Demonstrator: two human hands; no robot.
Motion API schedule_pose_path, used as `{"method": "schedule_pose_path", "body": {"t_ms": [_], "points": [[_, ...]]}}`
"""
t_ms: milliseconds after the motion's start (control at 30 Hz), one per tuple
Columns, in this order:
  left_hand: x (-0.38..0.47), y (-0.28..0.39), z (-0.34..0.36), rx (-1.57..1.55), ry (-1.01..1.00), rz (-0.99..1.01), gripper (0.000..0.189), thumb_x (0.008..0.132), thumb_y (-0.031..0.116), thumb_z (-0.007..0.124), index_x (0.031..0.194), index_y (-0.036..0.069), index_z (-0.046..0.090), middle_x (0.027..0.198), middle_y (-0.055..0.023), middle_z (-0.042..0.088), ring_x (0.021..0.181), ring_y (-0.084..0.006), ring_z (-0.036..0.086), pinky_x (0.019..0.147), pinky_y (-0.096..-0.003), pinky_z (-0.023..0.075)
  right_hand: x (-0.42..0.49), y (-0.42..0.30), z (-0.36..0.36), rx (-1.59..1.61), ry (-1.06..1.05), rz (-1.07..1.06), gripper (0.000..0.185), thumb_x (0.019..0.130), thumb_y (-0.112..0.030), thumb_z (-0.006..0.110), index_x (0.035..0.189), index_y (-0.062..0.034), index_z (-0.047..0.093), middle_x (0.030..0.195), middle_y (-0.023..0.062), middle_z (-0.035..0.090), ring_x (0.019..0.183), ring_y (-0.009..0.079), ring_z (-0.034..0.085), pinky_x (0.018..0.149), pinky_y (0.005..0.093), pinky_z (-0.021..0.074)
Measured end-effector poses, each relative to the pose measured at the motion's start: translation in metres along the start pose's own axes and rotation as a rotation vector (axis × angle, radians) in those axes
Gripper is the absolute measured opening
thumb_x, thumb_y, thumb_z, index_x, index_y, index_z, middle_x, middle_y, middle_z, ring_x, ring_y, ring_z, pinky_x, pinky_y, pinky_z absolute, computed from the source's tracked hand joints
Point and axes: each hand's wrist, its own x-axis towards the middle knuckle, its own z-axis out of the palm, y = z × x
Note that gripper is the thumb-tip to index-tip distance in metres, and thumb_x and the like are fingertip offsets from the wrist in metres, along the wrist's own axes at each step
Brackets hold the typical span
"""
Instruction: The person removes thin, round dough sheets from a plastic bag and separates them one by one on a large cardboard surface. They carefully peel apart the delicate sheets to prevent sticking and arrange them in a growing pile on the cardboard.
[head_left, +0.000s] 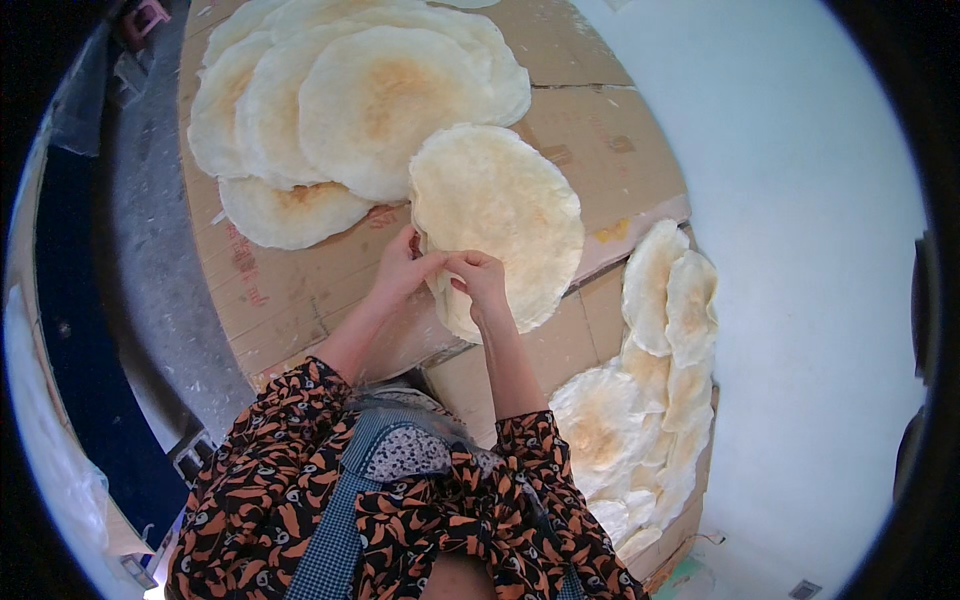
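A stack of thin round flatbreads (502, 202) lies before me on a cardboard-covered table. My left hand (407, 262) is at the left edge of this stack, thumb and fingers on the rim of the bread. Close beside it, my right hand (478, 276) has its fingertips together at the same edge, touching or almost touching the left thumb. Whether the right fingers pinch a bit of bread is too small to tell. Beyond the hands, large flatbreads with browned centres (397, 97) overlap in a pile, and one more (296, 214) sticks out beneath them.
Cardboard (285, 300) bearing print covers the table. More flatbreads (600, 420) lie on a second cardboard surface at the lower right, beside a white wall (810, 262). To the left is a grey floor (157, 202), with a pink stool (144, 21) at the top left.
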Motion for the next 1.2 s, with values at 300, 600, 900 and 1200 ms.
{"method": "schedule_pose_path", "body": {"t_ms": [300, 600, 900, 1200], "points": [[0.006, -0.003, -0.013, 0.024, -0.015, 0.07, 0.032, 0.067, 0.002, 0.057, 0.099, 0.001, 0.055, 0.087, -0.0037, 0.059, 0.078, -0.0108, 0.056, 0.068, -0.0226, 0.0445, 0.011, 0.006, -0.003, -0.197, 0.165, -0.245, 0.009, 0.068, -0.009, 0.062, 0.067, -0.0003, 0.062, 0.059, 0.0048, 0.058, 0.055, 0.0123, 0.053, 0.052, 0.025, 0.0412], [0.01, 0.013, -0.026, -0.155, -0.092, -0.168, 0.029, 0.071, 0.004, 0.055, 0.1, 0.0, 0.056, 0.089, -0.0055, 0.062, 0.077, -0.0135, 0.059, 0.068, -0.0263, 0.0468, -0.018, -0.03, -0.001, -0.791, 0.344, -0.495, 0.014, 0.074, -0.015, 0.057, 0.082, -0.0041, 0.061, 0.081, 0.0136, 0.061, 0.073, 0.0274, 0.059, 0.065, 0.0351, 0.0456], [0.012, 0.035, 0.017, 0.358, 0.094, 0.097, 0.018, 0.078, 0.014, 0.057, 0.083, -0.002, 0.062, 0.073, -0.0037, 0.063, 0.062, -0.0099, 0.056, 0.057, -0.0239, 0.0433, -0.035, -0.051, 0.005, -0.946, 0.41, -0.38, 0.015, 0.083, -0.016, 0.05, 0.08, -0.0025, 0.055, 0.066, 0.0182, 0.057, 0.064, 0.0358, 0.057, 0.059, 0.0454, 0.0432], [0.018, 0.127, 0.001, 0.043, -0.146, 0.003, 0.015, 0.078, 0.013, 0.06, 0.081, -0.001, 0.063, 0.076, -0.0033, 0.063, 0.062, -0.0088, 0.057, 0.056, -0.0231, 0.0453, -0.102, -0.129, -0.101, -0.247, 0.571, -0.528, 0.02, 0.083, -0.014, 0.055, 0.091, 0.0038, 0.061, 0.08, 0.0039, 0.063, 0.069, 0.0069, 0.053, 0.063, 0.022, 0.0431]]}}
